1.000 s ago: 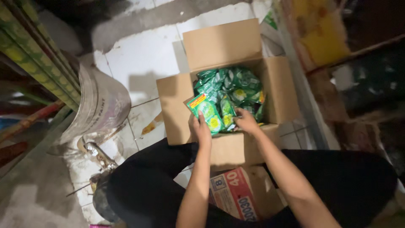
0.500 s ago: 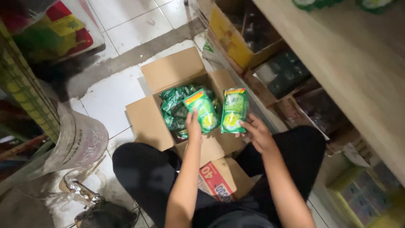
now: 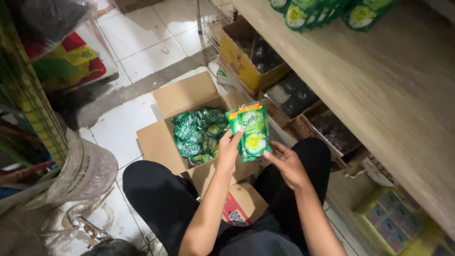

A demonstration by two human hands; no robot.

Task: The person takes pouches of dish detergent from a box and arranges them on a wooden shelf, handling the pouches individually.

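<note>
Two green soap refill pouches are held upright, pressed together, above an open cardboard box. My left hand grips their left edge, and my right hand holds them from below on the right. The box on the floor holds several more green pouches. More green pouches stand on the wooden shelf at the upper right.
Boxes of goods sit under the shelf to the right. A second carton lies under my arms. A grey sack leans at the left, with coloured bags behind it. My black-clad legs flank the box.
My hands lifted two pouches out of the box and brought them together. The view swung up and right, so the wooden shelf now fills the right side.
</note>
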